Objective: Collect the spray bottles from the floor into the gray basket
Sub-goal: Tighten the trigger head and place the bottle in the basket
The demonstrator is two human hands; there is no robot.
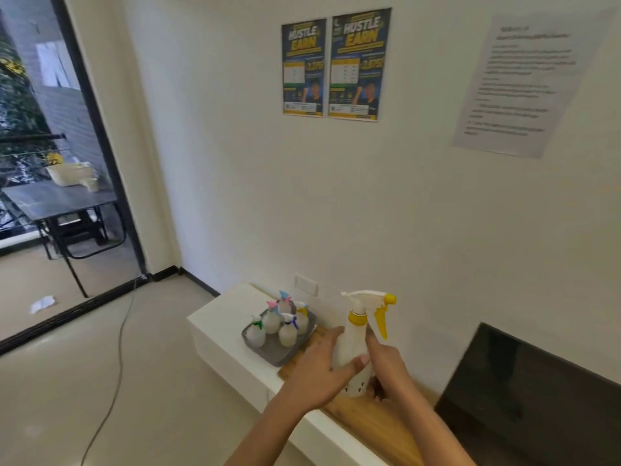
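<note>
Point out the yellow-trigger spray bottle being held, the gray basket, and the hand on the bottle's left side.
yellow-trigger spray bottle [353,344]: head view, on its white body.
gray basket [268,351]: head view, on its bare front floor.
left hand [322,368]: head view, on the back of the hand.

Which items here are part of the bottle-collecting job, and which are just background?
Job: yellow-trigger spray bottle held in left hand and right hand; gray basket; five spray bottles in it.
Background: posters, cable, black screen.

left hand [317,371], right hand [386,368]; bare forearms, no sleeves; no rings
</note>
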